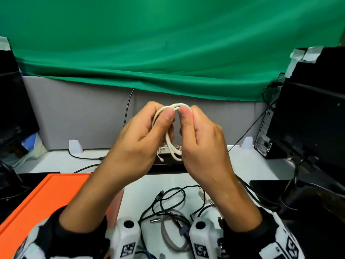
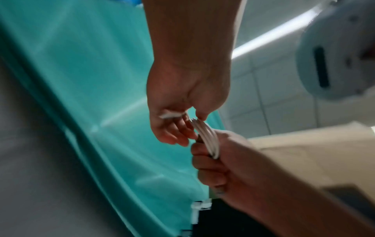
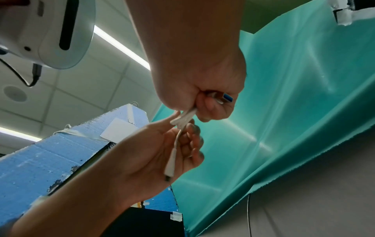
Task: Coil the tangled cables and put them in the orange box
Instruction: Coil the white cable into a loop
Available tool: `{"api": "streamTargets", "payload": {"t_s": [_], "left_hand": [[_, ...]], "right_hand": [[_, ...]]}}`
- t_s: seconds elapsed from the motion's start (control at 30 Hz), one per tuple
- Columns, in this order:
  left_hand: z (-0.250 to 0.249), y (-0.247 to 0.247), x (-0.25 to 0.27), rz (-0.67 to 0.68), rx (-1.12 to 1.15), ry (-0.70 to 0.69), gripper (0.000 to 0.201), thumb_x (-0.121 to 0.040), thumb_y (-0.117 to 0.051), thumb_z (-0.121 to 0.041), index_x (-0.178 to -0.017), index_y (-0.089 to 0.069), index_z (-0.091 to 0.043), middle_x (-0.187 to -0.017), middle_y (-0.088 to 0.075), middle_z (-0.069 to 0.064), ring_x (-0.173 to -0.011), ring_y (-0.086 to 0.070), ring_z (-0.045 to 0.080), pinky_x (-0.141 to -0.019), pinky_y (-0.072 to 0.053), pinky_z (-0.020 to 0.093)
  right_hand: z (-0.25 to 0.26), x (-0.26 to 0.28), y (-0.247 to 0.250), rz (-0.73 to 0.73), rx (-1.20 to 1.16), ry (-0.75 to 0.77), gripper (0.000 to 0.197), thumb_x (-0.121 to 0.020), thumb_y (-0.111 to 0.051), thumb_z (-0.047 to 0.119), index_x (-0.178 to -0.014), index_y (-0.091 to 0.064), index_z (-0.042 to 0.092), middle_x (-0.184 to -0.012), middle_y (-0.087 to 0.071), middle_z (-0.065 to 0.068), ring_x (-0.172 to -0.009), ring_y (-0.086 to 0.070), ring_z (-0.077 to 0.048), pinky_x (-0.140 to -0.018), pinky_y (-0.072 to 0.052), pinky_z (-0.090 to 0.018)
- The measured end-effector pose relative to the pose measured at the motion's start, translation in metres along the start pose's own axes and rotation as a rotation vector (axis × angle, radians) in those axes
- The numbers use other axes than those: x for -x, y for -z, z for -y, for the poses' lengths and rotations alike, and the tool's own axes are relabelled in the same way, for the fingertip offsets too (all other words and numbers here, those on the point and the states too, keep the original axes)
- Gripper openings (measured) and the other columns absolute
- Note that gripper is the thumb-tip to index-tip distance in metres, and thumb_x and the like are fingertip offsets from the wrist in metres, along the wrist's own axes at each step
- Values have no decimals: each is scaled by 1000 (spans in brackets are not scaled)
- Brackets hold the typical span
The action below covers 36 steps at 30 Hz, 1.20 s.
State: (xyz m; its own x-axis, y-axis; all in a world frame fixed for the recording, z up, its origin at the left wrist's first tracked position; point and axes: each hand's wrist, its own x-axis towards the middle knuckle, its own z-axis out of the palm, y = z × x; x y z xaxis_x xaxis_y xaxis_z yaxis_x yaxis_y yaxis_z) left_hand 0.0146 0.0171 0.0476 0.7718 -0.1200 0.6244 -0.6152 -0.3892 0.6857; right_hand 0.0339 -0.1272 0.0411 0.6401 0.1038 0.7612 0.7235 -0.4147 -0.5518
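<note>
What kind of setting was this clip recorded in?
Probably an office desk set up for recording: black monitors on either side, a grey partition hung with a green cloth, and a tiled ceiling with strip lights.

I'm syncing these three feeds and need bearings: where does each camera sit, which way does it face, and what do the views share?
Head: on the head, looking forward and down; left hand and right hand raise the coiled white cable above the orange box.
Left wrist: looks upward along the forearm; both hands show.
Right wrist: likewise upward, at ceiling and green cloth.
Shared: all three show both hands and the cable.
</note>
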Motion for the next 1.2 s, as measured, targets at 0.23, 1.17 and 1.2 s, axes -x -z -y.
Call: {"api": "streamTargets", "payload": {"t_s": [0.23, 1.17, 1.2], "left_hand": [[1, 9, 2, -43, -360, 21, 41, -104, -28, -53, -83, -44, -21, -61, -53, 2, -58, -51, 21, -59, -41, 47], [9, 30, -8, 196, 183, 208, 7, -97, -64, -12, -92, -65, -7, -69, -66, 3, -57, -58, 18, -53, -49, 26], [9, 32, -8, 190, 226, 219, 10, -95, -63, -14, -88, -64, -8, -66, -63, 3, -55, -56, 18, -52, -48, 26]], "right_hand": [[8, -1, 1, 322, -637, -359, 39, -106, -39, 45, -77, -47, 20, -65, -46, -4, -45, -32, -14, -42, -26, -27], [-6, -10, 23, 262, -215, -116, 43, -109, -36, 38, -71, -44, 19, -59, -48, 7, -51, -42, -10, -50, -35, -23], [-6, -10, 25, 247, -124, -72, 41, -109, -37, 38, -72, -44, 22, -61, -50, 7, -53, -44, -8, -51, -35, -23]]}}
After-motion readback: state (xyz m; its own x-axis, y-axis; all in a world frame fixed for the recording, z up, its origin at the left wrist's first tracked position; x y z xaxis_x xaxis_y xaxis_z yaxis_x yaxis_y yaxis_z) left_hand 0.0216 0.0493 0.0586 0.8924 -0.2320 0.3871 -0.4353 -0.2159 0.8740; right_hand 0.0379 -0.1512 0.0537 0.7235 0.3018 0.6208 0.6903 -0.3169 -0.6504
